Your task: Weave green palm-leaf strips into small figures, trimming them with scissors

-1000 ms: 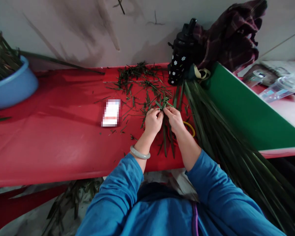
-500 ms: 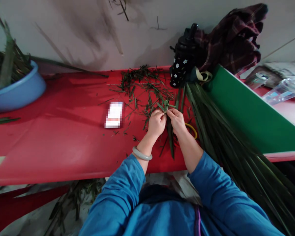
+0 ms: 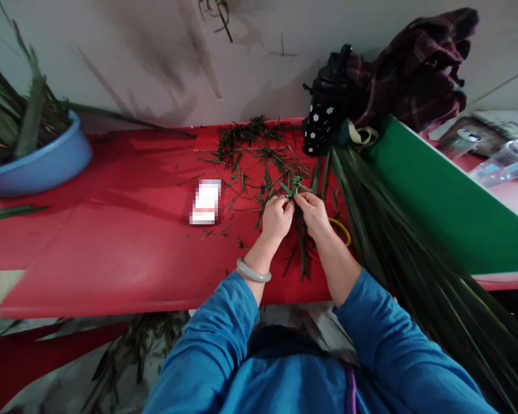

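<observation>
Fingertips of left hand (image 3: 277, 215) and right hand (image 3: 313, 211) pinched together on a small green leaf knot (image 3: 294, 187), held just above the red counter (image 3: 112, 241). Both hands clenched on the folded strips, thumbs meeting at the knot; long loose strip ends (image 3: 302, 253) trailing down between the wrists. Pale bangle (image 3: 253, 271) on the left wrist, blue sleeves (image 3: 224, 333) behind. Yellow ring (image 3: 342, 229) just under the right hand, partly hidden, what it belongs to impossible to tell. Green leaf trimmings (image 3: 250, 155) scattered beyond the hands. Blurred small card (image 3: 205, 201) lying to the left, near the scraps. Thick bundle of long leaves (image 3: 397, 241) to the right, running off the counter edge beside a green board (image 3: 440, 201). Black flowered bottle (image 3: 323, 109) and dark plaid cloth (image 3: 414, 69) at the far edge. Blue basin (image 3: 43, 167) with leaves at the far left.
</observation>
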